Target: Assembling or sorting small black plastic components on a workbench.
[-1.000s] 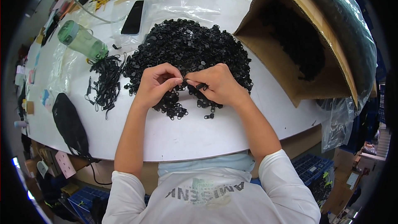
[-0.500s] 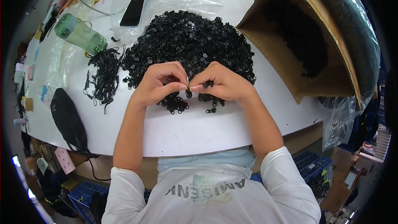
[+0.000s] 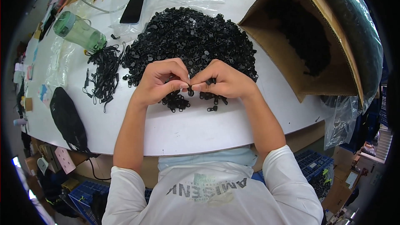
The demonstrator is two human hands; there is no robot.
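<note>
My left hand [image 3: 160, 82] and my right hand [image 3: 225, 80] meet fingertip to fingertip at the near edge of a large pile of black zipper sliders [image 3: 187, 33]. Between their pinched thumbs and forefingers is a small black zipper slider [image 3: 190, 92], partly covered by the fingers. More small black pieces [image 3: 211, 82] are tucked into the curled fingers of my right hand. Under the left hand lies a small cluster of sliders [image 3: 178, 103], and a single slider [image 3: 212, 108] rests below the right hand.
Left of the pile are black cord zipper pulls [image 3: 104, 73], a green bottle [image 3: 79, 31] lying tilted, and a black pouch [image 3: 67, 118]. A phone [image 3: 133, 6] lies behind on plastic. An open cardboard box [image 3: 287, 66] with black pieces inside stands at right on the white table [image 3: 191, 135].
Both hands stay pinched together in nearly the same place, with only a slight shift of the fingers. The whole view has moved a little.
</note>
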